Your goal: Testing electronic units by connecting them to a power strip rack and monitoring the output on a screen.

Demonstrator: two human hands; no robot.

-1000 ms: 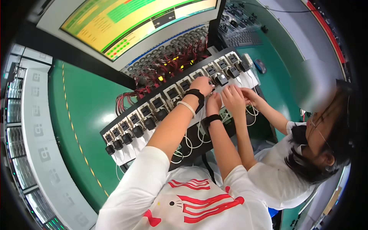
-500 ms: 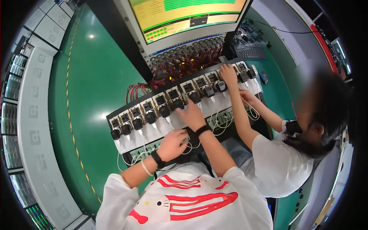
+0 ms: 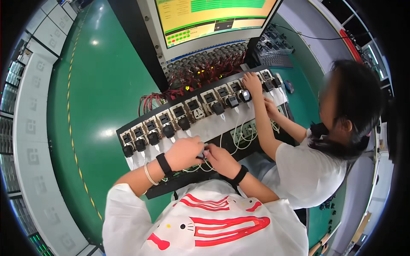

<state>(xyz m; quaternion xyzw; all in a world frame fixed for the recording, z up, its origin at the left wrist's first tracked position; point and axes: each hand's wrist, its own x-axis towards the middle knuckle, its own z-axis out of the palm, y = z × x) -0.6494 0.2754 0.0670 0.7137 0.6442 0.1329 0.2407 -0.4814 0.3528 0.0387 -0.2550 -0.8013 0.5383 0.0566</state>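
Note:
Low in front of the socket strip (image 3: 171, 140), my two hands meet at a small black plug-in charger (image 3: 204, 150), mostly covered by fingers. My left hand (image 3: 184, 153) closes on it from the left, its back toward me. From the other side, the thumb and fingers of my right hand (image 3: 221, 161) pinch it. Just beyond, one socket (image 3: 196, 109) shows its bare pin holes. Neighbouring sockets carry black chargers, such as a charger (image 3: 183, 123) to its left and another charger (image 3: 217, 107) to its right, with white cables hanging down.
A co-worker (image 3: 316, 170) on the right has one hand (image 3: 253, 84) on the strip's far-right sockets. Behind the strip stand a monitor (image 3: 213, 21) and a tangle of red wires (image 3: 179, 87). A keyboard (image 3: 273, 61) and mouse (image 3: 289, 87) lie at the back right.
My right hand has drawn back from the strip, and the charger it touched has left its socket. My left hand has moved slightly up to meet it.

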